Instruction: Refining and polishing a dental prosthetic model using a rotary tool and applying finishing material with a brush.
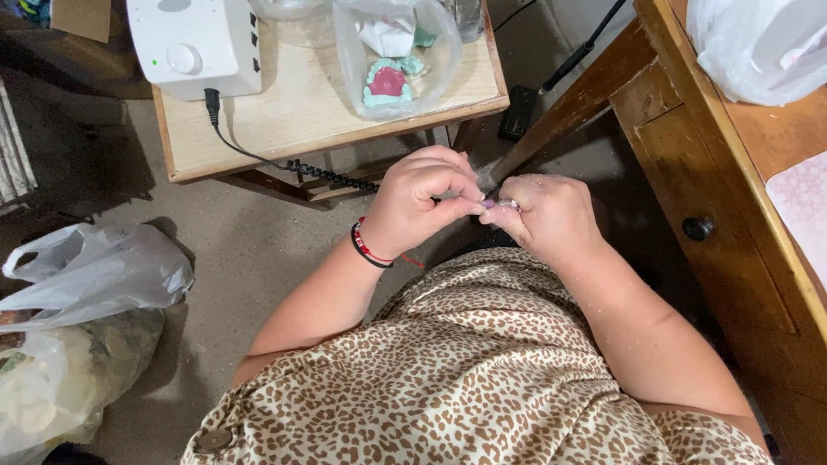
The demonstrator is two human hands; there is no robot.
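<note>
A small pale purple piece is pinched between the fingertips of the left hand and the right hand, which are pressed close together above the lap. Beyond the hands, a dental model in a clear bag is seen on a small wooden table, with a white machine beside it.

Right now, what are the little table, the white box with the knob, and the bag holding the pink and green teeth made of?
The small pale table looks like unvarnished wood: visible grain, matte top. The white box with a round knob seems to be smooth hard plastic, slightly glossy. The clear bag around the pink and green teeth model looks like thin plastic film, see-through, crinkled and shiny.
</note>
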